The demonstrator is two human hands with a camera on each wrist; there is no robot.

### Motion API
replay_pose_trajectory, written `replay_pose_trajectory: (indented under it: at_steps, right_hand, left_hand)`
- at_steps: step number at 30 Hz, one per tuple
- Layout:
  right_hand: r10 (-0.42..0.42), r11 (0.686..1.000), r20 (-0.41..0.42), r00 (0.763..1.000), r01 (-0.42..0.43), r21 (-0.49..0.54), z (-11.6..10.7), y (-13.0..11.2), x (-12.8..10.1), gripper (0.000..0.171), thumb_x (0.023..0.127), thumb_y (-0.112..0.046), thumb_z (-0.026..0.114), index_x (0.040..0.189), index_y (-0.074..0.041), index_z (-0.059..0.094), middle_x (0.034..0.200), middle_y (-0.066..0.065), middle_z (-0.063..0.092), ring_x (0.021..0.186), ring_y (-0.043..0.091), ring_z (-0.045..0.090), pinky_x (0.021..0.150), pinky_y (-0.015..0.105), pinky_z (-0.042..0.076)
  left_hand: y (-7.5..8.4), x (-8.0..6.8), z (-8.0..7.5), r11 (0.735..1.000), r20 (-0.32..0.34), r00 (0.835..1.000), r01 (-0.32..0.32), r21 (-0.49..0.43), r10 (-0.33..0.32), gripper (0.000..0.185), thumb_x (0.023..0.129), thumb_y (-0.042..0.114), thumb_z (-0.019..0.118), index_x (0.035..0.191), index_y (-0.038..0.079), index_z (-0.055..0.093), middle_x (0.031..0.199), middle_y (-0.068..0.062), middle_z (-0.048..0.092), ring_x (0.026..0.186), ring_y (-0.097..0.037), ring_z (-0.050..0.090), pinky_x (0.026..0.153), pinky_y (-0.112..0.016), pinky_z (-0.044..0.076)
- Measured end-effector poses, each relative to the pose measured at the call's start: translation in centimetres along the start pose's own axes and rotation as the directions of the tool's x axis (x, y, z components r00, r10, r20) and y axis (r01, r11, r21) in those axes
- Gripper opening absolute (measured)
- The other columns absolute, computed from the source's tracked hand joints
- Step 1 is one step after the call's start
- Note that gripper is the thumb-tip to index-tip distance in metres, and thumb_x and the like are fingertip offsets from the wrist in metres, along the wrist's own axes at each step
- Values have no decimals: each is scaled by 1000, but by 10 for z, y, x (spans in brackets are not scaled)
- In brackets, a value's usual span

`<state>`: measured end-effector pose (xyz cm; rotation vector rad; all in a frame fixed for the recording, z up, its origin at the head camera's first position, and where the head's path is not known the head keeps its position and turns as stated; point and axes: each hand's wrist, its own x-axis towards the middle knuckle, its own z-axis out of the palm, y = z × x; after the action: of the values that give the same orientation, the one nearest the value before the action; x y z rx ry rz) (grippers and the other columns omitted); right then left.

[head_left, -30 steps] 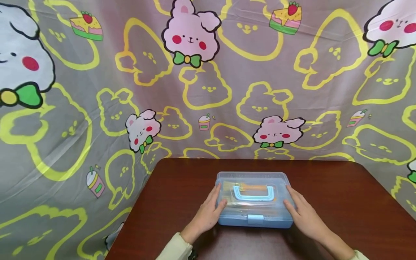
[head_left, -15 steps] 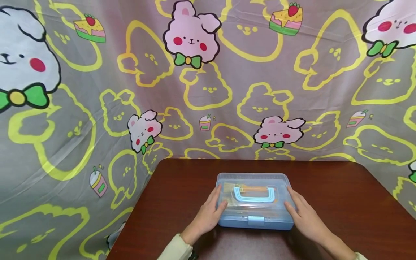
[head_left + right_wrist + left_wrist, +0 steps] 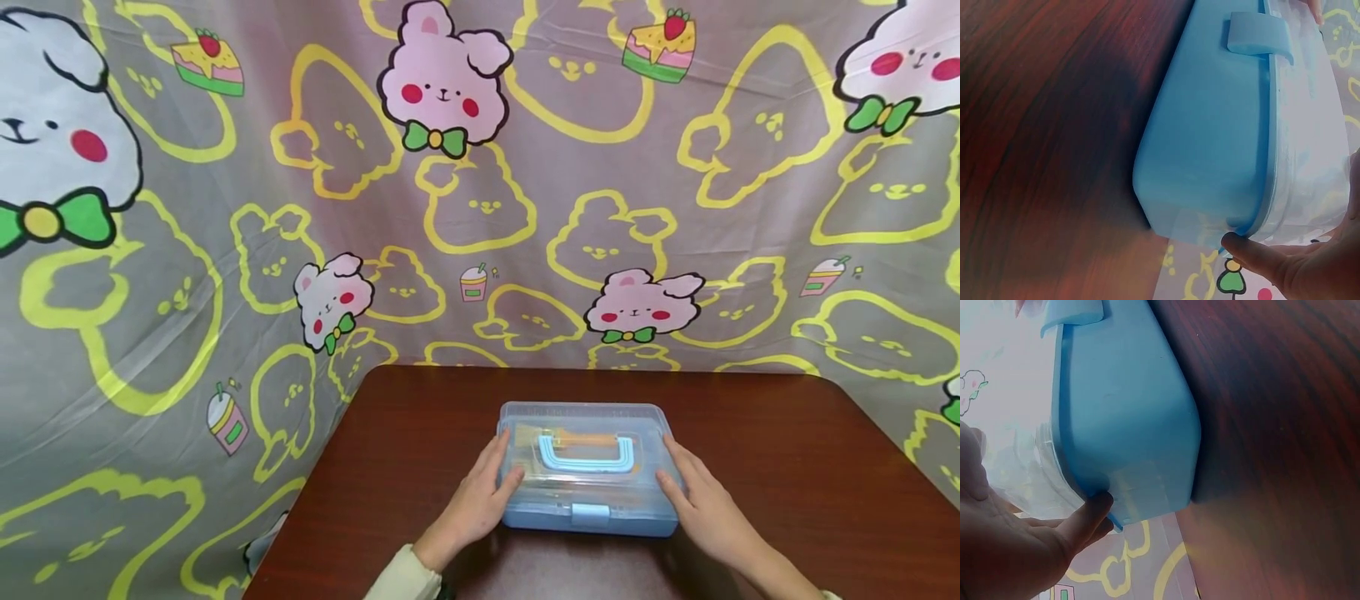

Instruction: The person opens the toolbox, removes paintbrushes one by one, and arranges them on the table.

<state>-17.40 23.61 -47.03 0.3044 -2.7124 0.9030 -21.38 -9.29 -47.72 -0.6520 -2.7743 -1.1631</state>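
Blue plastic box (image 3: 587,471) is sitting flat near my edge of the wooden surface (image 3: 787,467); I am bracing it with my left hand (image 3: 476,500) and right hand (image 3: 705,504), fingers curling against its short ends so it cannot slide, clasp (image 3: 590,512) facing me, cartoon backdrop (image 3: 480,192) hanging beyond.

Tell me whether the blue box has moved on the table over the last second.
No. The blue box sits at the same spot relative to the table edges; the slight downward drift matches the backdrop, so it is camera motion. Both hands hold its ends.
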Motion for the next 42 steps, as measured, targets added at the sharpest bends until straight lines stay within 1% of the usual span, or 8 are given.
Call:
replay_pose_trajectory:
  at_steps: [12,21,24,28,31,35,38,42]
  right_hand:
    - [-14,999,6,1000,15,-51,-5,-1,3,59,99,-35,49,144,1,34,140,28,35,124,47,35,91,64,32]
    - [-152,978,-48,987,144,-149,-20,-13,-1,55,92,-31,63,134,2,50,141,25,35,126,45,30,89,61,35]
    - [-220,962,-42,975,209,-175,-23,-20,-7,49,91,-30,64,130,-2,56,141,20,38,127,40,31,87,56,39]
    - [-383,917,-70,921,369,-152,-22,-25,-13,43,86,-19,70,126,-5,60,137,14,45,126,27,35,103,29,30]
    - [-484,874,-83,871,478,-85,-21,-27,-17,46,81,-7,72,126,-7,61,130,6,52,119,15,43,99,11,23]
    - [-519,846,-30,854,519,123,-20,-32,-22,45,84,3,65,127,-7,60,119,0,60,104,7,55,81,12,40]
    - [-529,797,65,846,469,382,-17,-32,-24,38,91,8,52,128,-2,58,114,2,65,98,8,61,73,18,48]
    - [-515,704,255,818,234,670,-9,-28,-24,35,99,8,35,127,4,56,111,2,66,97,11,63,71,29,53]
  left_hand:
    - [-1,1,1,1000,-5,1000,-9,-9,9,64,99,47,39,152,14,22,152,-14,25,133,-32,34,101,-54,32]
    - [0,2,0,1000,3,1000,-4,-6,4,65,99,49,38,152,15,21,152,-13,24,133,-32,34,101,-54,33]
    - [0,2,-1,1000,2,1000,-4,2,4,65,99,50,37,152,15,21,152,-13,24,132,-32,34,100,-55,33]
    - [1,2,-1,1000,2,1000,-7,8,7,66,99,52,36,152,15,21,152,-13,25,132,-32,35,100,-55,33]
    - [2,2,-2,1000,3,1000,-5,6,5,67,99,53,36,152,16,21,152,-13,25,132,-32,34,100,-54,33]
    - [1,1,-2,1000,4,1000,0,6,0,67,98,53,36,152,16,21,152,-14,26,132,-32,35,101,-54,33]
    - [0,1,-1,1000,9,1000,11,0,-11,66,98,52,37,152,16,22,151,-14,26,132,-32,35,101,-54,33]
    - [-1,1,-1,1000,14,1000,16,-8,-16,65,99,50,39,151,15,23,151,-14,27,132,-32,35,101,-54,33]
